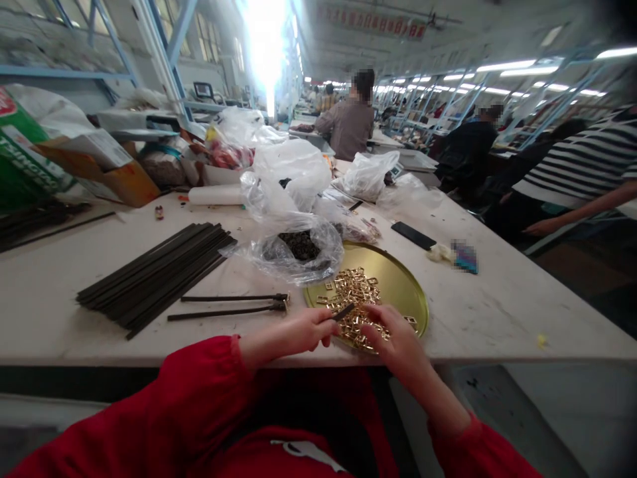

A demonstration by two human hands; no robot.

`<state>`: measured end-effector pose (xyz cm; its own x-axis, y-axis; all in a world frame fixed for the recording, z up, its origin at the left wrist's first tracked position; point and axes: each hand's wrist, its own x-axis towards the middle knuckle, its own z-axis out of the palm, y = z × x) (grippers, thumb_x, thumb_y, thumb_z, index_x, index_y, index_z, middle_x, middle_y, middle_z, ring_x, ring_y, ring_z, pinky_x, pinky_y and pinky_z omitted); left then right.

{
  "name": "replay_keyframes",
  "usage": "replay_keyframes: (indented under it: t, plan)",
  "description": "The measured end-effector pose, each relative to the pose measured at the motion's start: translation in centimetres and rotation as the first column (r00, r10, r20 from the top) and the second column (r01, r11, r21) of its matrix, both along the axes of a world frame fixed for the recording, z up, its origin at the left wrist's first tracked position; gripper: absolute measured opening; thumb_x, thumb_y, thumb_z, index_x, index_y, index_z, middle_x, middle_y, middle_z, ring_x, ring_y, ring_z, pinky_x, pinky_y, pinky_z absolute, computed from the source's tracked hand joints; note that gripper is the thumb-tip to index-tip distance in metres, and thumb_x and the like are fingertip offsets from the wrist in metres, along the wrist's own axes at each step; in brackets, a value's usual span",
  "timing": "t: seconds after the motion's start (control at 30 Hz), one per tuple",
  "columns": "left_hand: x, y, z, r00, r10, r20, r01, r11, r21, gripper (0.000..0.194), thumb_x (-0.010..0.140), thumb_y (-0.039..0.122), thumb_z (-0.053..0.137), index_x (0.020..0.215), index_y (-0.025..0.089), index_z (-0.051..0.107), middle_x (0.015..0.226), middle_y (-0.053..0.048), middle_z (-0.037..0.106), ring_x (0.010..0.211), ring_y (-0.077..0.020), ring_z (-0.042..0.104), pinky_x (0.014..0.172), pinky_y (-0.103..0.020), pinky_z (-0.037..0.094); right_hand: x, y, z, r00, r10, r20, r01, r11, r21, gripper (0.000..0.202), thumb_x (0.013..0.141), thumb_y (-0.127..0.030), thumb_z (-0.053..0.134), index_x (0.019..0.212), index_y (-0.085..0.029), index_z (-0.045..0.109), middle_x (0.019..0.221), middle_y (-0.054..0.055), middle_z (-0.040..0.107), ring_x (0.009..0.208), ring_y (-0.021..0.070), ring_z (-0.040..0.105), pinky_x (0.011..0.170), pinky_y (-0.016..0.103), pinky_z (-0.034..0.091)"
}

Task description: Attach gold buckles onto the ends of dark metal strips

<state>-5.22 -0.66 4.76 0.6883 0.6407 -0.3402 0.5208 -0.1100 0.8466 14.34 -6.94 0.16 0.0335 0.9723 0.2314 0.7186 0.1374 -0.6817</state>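
From where I stand, the person in red sleeves sits close against the pale table [497,312], both hands over its near edge. The left hand [314,332] is closed in a pinch, thumb against fingers, and has hold of a short dark strip [343,312] whose free end points towards the right hand [398,342]. That right hand is half open, thumb and fingers curved and parted, above the near side of a heap of gold buckles [355,289]; whether its fingertips have hold of a buckle I cannot tell. The buckles lie in a round gold tray [398,269], mostly heaped in the middle, with a few loose ones towards the rim.

Touching or overlapping the tray's far left side is a clear plastic bag [323,262], open at the top, with small black pieces [300,245] inside. Left of the hands, two dark straps [226,298] lie side by side and apart, each with a gold fitting at the end nearer the tray. Beyond them a stack of long dark strips [154,275] lies slantwise. To the right of the tray, farther back, is a black phone-like slab [413,236], and past the table's right edge stands someone in a striped top [577,162]
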Motion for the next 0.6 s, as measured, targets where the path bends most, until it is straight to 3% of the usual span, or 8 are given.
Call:
replay_keyframes:
  t: [0.07,0.13,0.2,0.37,0.6]
  plan:
    - [-1.4,-1.1,1.0,0.993,-0.009,0.115,0.03,0.983,-0.179,0.02,0.084,0.028,0.036,0.079,0.016,0.051,0.064,0.004,0.048,0.044,-0.006,0.036,0.04,-0.018,0.027,-2.8,-0.1,1.4,0.952,0.082,-0.295,-0.123,0.985,-0.124,0.033,0.083,-0.048,0.044,0.079,-0.019,0.059,0.068,0.002,0.058,0.063,0.0159,0.052,0.058,0.028,0.041]
    - [-3.1,-1.7,1.4,0.986,-0.009,0.165,0.054,0.962,-0.268,0.019,0.084,0.03,0.039,0.083,0.015,0.05,0.069,0.003,0.05,0.046,-0.0052,0.038,0.041,-0.017,0.029,-5.0,0.2,2.0,0.86,0.045,-0.508,-0.164,0.968,-0.192,0.036,0.082,-0.048,0.046,0.062,-0.019,0.052,0.053,-0.003,0.047,0.05,0.0115,0.043,0.049,0.024,0.034]
    - [-5.1,-2.0,1.0,0.982,0.034,0.184,0.031,0.94,-0.339,0.018,0.083,0.031,0.043,0.089,0.015,0.047,0.075,0.001,0.055,0.049,-0.0051,0.042,0.043,-0.017,0.032,-6.5,0.7,1.6,0.778,-0.049,-0.627,-0.134,0.961,-0.242,0.035,0.08,-0.047,0.05,0.058,-0.019,0.049,0.049,-0.004,0.042,0.048,0.0099,0.037,0.047,0.024,0.03]
    - [-9.2,-2.6,-1.2,0.965,0.207,0.164,-0.115,0.888,-0.444,0.02,0.085,0.033,0.04,0.089,0.014,0.047,0.071,0.002,0.057,0.046,-0.0043,0.039,0.041,-0.016,0.028,-8.7,1.5,-0.5,0.65,-0.16,-0.743,-0.141,0.935,-0.325,0.029,0.078,-0.043,0.054,0.063,-0.019,0.054,0.049,-0.005,0.042,0.048,0.0094,0.035,0.047,0.024,0.027]
    - [-9.8,-2.8,-2.2,0.97,0.216,0.107,-0.174,0.935,-0.308,0.022,0.084,0.026,0.035,0.068,0.016,0.047,0.054,0.006,0.047,0.041,-0.0051,0.035,0.041,-0.017,0.029,-13.4,0.7,-1.6,0.5,-0.226,-0.836,-0.295,0.863,-0.41,0.023,0.072,-0.039,0.065,0.07,-0.019,0.052,0.055,-0.006,0.048,0.048,0.0076,0.038,0.049,0.021,0.031]
